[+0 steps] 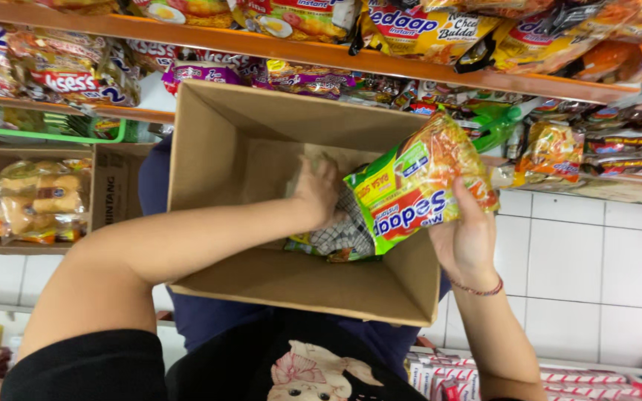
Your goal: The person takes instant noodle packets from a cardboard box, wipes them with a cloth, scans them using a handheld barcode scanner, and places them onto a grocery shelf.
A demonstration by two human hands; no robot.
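Head cam view: right hand (468, 241) has its fingers wrapped around a bundle of noodle packets (410, 189), long axis tilted from lower left inside the cardboard box (239, 141) up to the right over its rim. Left hand (318, 189) is pressed against the bundle's inner end, grip hard to tell. Wooden shelves (299, 50) of snack bags sit right behind, bread packs (35, 200) off to the side.

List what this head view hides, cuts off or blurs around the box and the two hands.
- Cardboard box floor: mostly hidden by the left hand and noodle packets.
- Left hand's fingers: buried among packets, grip unclear.
- Right hand: its fingers sit behind the packets.
- Top shelf goods: cut by the upper edge.
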